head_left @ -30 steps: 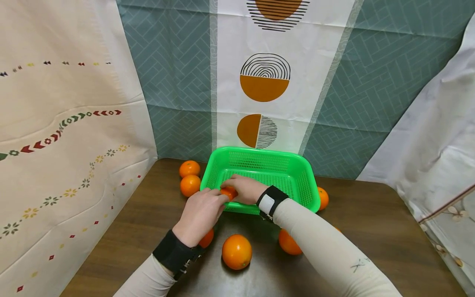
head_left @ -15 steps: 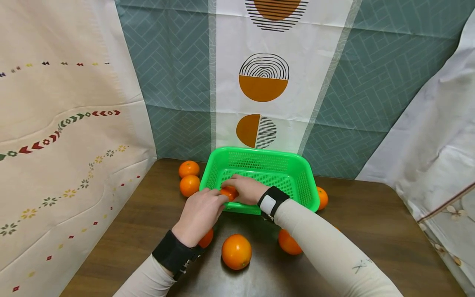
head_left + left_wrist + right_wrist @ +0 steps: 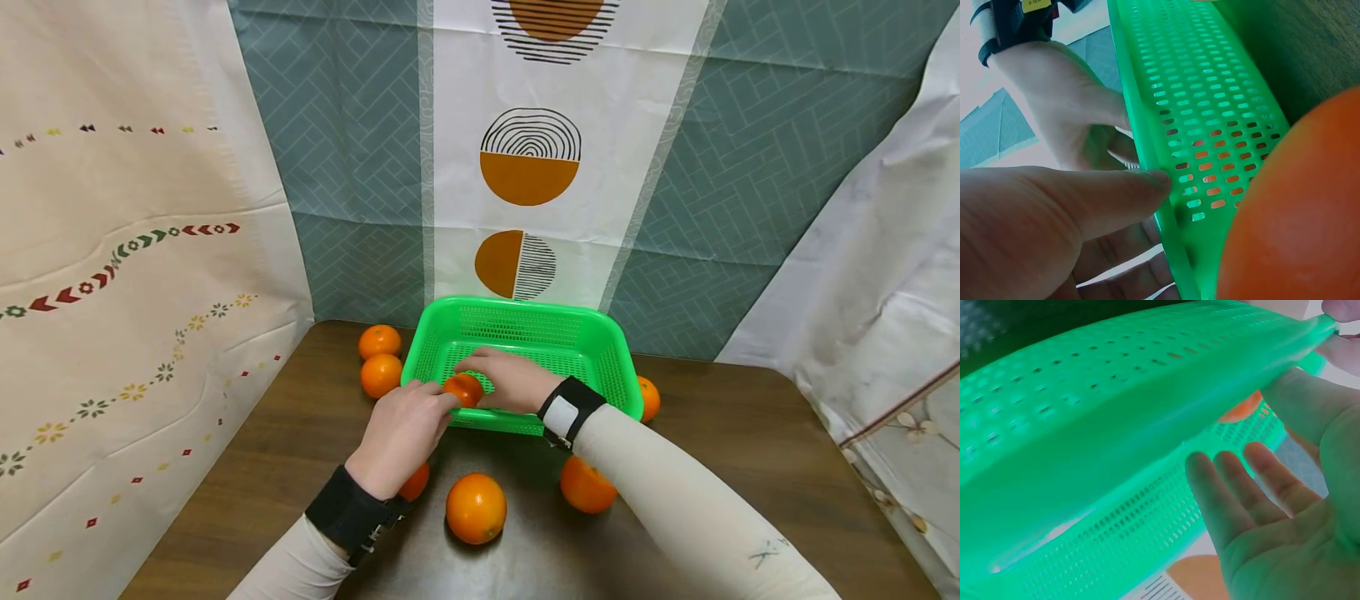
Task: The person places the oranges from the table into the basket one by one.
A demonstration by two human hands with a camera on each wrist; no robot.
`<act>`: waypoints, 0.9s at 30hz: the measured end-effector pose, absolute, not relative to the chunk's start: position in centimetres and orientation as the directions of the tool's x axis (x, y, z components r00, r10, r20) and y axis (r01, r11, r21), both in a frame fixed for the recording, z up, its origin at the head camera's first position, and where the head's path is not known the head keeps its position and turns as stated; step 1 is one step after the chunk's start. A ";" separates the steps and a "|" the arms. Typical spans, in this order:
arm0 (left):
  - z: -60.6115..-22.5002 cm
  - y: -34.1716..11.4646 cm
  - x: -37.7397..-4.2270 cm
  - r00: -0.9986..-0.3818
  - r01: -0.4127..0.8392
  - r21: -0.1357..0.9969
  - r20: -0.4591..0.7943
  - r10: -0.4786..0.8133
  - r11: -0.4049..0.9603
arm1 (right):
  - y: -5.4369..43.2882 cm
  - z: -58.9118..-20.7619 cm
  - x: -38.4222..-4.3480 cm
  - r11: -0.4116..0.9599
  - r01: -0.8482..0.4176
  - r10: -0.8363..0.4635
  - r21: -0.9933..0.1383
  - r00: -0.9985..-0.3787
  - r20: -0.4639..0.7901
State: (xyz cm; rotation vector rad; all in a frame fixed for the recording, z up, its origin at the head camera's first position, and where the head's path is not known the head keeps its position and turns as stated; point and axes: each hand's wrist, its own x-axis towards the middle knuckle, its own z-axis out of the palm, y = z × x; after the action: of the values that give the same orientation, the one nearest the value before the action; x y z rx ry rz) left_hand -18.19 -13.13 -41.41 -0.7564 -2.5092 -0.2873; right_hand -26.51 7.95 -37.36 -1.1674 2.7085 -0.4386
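Observation:
A green plastic basket (image 3: pixel 525 423) stands at the back of the table. My left hand (image 3: pixel 408 429) grips its front left rim, thumb outside and fingers inside, as the left wrist view shows. An orange (image 3: pixel 463 389) lies in the basket's front left part, between the two hands. My right hand (image 3: pixel 517 381) is over the basket just right of that orange, holding nothing. Its fingers (image 3: pixel 1269 478) are spread and slightly bent in the right wrist view, apart from the orange. Part of the orange (image 3: pixel 1242 411) shows there behind the rim.
Two mandarins (image 3: pixel 380 342) sit left of the basket, and another orange fruit (image 3: pixel 649 399) is at its right. In front are an orange (image 3: pixel 476 508), a fruit (image 3: pixel 415 482) partly under the left wrist, and one (image 3: pixel 585 485) beside the right forearm. Patterned cloth (image 3: pixel 352 167) hangs behind.
My right hand has let go of the orange and drawn slightly right, its fingers opening. More of the orange shows inside the basket. The left hand keeps its grip on the rim.

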 end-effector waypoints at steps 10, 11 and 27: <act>-41.4 -13.1 -18.1 -0.730 0.555 0.052 0.509 0.456 0.830 | 12.4 -35.8 -23.7 0.705 -0.679 -0.685 -0.203 -0.727 0.054; -41.4 -13.1 -18.1 -0.729 0.556 0.054 0.510 0.456 0.829 | 12.9 -35.8 -23.4 0.703 -0.687 -0.686 -0.184 -0.723 0.079; -41.5 -13.1 -18.1 -0.718 0.567 0.063 0.526 0.455 0.821 | 21.1 -35.9 -17.5 0.717 -0.696 -0.670 0.044 -0.670 0.319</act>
State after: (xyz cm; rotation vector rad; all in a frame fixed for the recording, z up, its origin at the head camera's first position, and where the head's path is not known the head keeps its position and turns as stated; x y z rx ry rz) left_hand -18.06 -13.11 -41.45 -0.7552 -2.5021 -0.2998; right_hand -17.53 21.13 -35.91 -1.3100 3.1986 -0.1424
